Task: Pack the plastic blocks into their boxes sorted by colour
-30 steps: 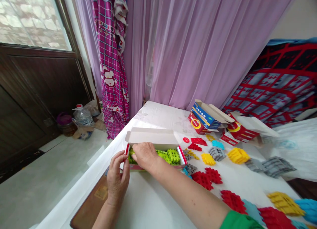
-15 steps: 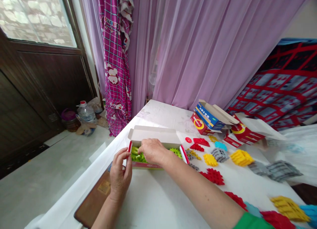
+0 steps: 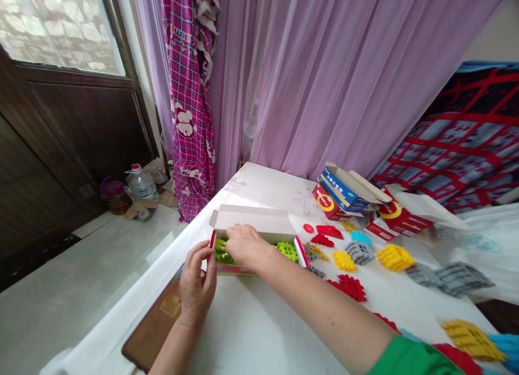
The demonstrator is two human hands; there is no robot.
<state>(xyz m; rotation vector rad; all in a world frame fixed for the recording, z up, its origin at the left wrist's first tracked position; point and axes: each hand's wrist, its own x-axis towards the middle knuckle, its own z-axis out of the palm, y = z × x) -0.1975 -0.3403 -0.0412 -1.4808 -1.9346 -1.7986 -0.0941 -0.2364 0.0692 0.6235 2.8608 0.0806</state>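
A small open cardboard box (image 3: 255, 223) with its lid flap raised lies on the white table, filled with lime-green plastic building pieces (image 3: 287, 250). My left hand (image 3: 197, 280) pinches the box's left end beside the red-edged side flap. Over the left half of the box, my right hand (image 3: 248, 248) reaches down with fingers closed on a green building piece (image 3: 220, 245). Its fingertips are partly hidden among the pieces and behind the hand. The box's front wall shows below my right wrist.
A brown phone-like slab (image 3: 156, 323) lies by my left forearm. To the right are scattered red pieces (image 3: 351, 287), yellow pieces (image 3: 395, 258) and grey pieces (image 3: 464, 279). Behind them stand a blue box (image 3: 337, 188) and an open red box (image 3: 407, 215). The table's left edge (image 3: 121, 304) runs diagonally.
My right hand has shifted slightly left and up over the box, uncovering more green pieces on the right. My left hand stays at the box's left end.
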